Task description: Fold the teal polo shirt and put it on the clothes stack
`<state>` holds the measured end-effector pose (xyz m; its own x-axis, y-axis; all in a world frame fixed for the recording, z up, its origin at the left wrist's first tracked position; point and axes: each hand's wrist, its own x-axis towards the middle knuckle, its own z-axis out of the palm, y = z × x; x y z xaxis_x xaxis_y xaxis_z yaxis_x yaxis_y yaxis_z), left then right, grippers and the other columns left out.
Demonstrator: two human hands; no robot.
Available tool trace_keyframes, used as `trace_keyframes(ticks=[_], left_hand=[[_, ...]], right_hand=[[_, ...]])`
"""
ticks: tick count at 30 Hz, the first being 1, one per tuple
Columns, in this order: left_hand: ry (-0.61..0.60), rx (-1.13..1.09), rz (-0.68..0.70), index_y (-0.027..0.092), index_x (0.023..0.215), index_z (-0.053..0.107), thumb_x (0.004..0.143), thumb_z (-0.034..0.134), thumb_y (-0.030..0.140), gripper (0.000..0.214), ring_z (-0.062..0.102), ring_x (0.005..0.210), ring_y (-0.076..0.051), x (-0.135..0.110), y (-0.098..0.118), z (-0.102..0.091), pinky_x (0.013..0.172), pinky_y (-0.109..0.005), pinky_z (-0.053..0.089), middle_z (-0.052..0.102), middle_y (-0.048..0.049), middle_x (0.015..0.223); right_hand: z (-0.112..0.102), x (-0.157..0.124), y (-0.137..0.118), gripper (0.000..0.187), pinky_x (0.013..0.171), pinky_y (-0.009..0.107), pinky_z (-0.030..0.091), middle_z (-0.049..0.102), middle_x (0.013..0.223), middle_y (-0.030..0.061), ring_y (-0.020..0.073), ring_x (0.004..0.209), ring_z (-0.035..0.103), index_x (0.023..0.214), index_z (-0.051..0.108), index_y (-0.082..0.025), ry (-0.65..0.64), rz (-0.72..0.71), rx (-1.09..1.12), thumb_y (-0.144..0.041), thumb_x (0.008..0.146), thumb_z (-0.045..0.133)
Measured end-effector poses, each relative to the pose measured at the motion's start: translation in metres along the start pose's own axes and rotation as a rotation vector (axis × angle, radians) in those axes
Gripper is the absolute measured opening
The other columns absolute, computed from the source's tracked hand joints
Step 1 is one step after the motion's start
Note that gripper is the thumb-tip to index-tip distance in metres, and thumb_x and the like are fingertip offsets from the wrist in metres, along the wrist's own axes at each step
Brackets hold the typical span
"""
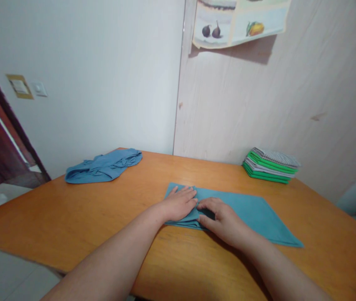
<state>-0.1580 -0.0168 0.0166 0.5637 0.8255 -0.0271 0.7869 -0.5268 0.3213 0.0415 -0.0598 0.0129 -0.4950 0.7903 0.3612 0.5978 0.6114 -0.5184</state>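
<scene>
A teal cloth (250,211) lies on the table in front of me, with its left end folded over in layers. My left hand (180,203) rests flat on that folded end, fingers pointing right. Just to its right, my right hand (220,217) curves over the cloth with thumb and fingers apart, a dark gap between them. Its fingertips touch the edge of the folded layers, and nothing shows gripped in it. Part of the fold is hidden beneath both hands.
The wooden table (102,221) meets the wall at the back. A crumpled blue cloth (105,165) lies at its far left. At the far right sits a stack of folded green and grey cloths (270,165). A fruit poster (237,25) hangs above.
</scene>
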Motion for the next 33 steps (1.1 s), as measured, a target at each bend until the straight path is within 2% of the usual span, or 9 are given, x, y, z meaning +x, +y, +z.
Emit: trace_keyframes(ticks=[4,11,17,25,33], left_hand=[[0.004,-0.012,-0.005,0.02,0.152,0.032,0.102,0.014,0.047,0.06,0.013,0.15,-0.022,0.0,0.0,0.0,0.119,-0.049,0.009,0.026,-0.006,0.16],[0.037,0.005,0.003,0.019,0.152,0.033,0.102,0.013,0.05,0.062,0.016,0.149,-0.023,-0.002,0.0,0.004,0.118,-0.05,0.011,0.026,-0.0068,0.16],[0.065,0.057,-0.004,0.019,0.151,0.035,0.102,0.013,0.051,0.062,0.018,0.149,-0.023,-0.004,0.003,0.007,0.119,-0.049,0.009,0.026,-0.0083,0.16],[0.049,-0.005,-0.022,0.019,0.151,0.035,0.103,0.015,0.048,0.06,0.016,0.149,-0.021,-0.004,0.004,0.003,0.119,-0.048,0.009,0.026,-0.0067,0.159],[0.042,-0.078,-0.03,0.02,0.15,0.038,0.101,0.02,0.038,0.055,0.018,0.149,-0.02,-0.003,0.0,-0.002,0.12,-0.046,0.013,0.029,-0.0035,0.159]], right_hand=[[0.005,0.002,0.001,0.022,0.089,0.036,0.045,0.069,0.1,0.0044,0.0211,0.098,0.059,0.101,0.068,-0.022,0.028,-0.032,-0.015,-0.018,0.08,0.064],[0.008,0.006,0.002,0.01,0.083,0.034,0.044,0.065,0.089,0.0034,0.02,0.09,0.057,0.085,0.064,-0.023,0.076,-0.044,-0.046,-0.016,0.084,0.057],[0.004,0.006,0.001,0.01,0.076,0.032,0.042,0.064,0.082,0.0023,0.0186,0.082,0.055,0.079,0.062,-0.022,0.077,0.041,-0.095,-0.019,0.085,0.055],[0.003,0.005,-0.007,0.016,0.07,0.027,0.039,0.066,0.075,-0.0003,0.0156,0.074,0.057,0.073,0.063,-0.022,-0.056,0.108,-0.052,-0.017,0.084,0.052],[0.007,0.002,-0.005,0.011,0.057,0.023,0.034,0.062,0.067,-0.0047,0.0118,0.062,0.052,0.077,0.064,-0.022,-0.065,0.191,0.036,-0.016,0.074,0.055]])
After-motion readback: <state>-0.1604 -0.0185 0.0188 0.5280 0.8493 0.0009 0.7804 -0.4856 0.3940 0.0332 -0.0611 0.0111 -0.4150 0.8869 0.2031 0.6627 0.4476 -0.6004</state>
